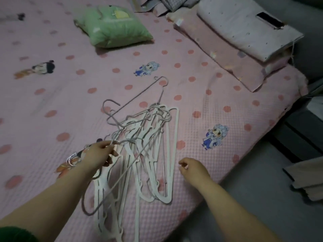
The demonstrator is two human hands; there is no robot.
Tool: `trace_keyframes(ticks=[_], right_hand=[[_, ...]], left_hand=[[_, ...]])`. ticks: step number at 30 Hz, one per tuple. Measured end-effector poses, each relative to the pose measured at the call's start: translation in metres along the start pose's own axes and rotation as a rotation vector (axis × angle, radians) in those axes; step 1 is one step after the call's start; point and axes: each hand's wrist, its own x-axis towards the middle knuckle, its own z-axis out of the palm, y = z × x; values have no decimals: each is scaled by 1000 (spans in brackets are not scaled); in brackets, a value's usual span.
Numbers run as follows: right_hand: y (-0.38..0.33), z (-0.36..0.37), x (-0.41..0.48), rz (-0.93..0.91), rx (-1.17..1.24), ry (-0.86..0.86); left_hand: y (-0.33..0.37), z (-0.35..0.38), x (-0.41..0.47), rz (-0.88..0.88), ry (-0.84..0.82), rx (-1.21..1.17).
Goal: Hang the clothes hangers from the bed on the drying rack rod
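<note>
A tangled pile of white plastic clothes hangers (158, 154) lies on the pink dotted bed (52, 95) near its front edge. Thin grey wire hangers (134, 100) lie mixed in at the pile's far side. My left hand (99, 154) rests on the pile's left side, fingers pinched around the hooks of some wire hangers. A silver bracelet sits on that wrist. To the right of the pile, just above the sheet, my right hand (192, 169) hovers loosely curled and holds nothing. No drying rack is in view.
A green pillow (113, 27) lies at the back of the bed. Folded pink and lilac bedding (244, 35) is stacked at the back right. Grey floor (262, 198) runs along the bed's right edge, with a dark box (302, 133) and beige cloth (309, 179) there.
</note>
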Motion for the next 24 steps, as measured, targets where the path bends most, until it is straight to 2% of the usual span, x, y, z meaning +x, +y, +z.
trace_keyframes(ticks=[6,15,20,24], right_hand=[[-16,-12,66,-74,-120,-125],[-51,-36,187,-228,-349,-210],[-52,-40,217,-240,-511,-256],[-47,-38,222,-285,-514,-213]], left_hand=[[5,-14,17,-13,121,-37],[18,-9,29,-86,289,-87],[21,-4,34,-58,379,-5],[24,3,35,-52,440,41]])
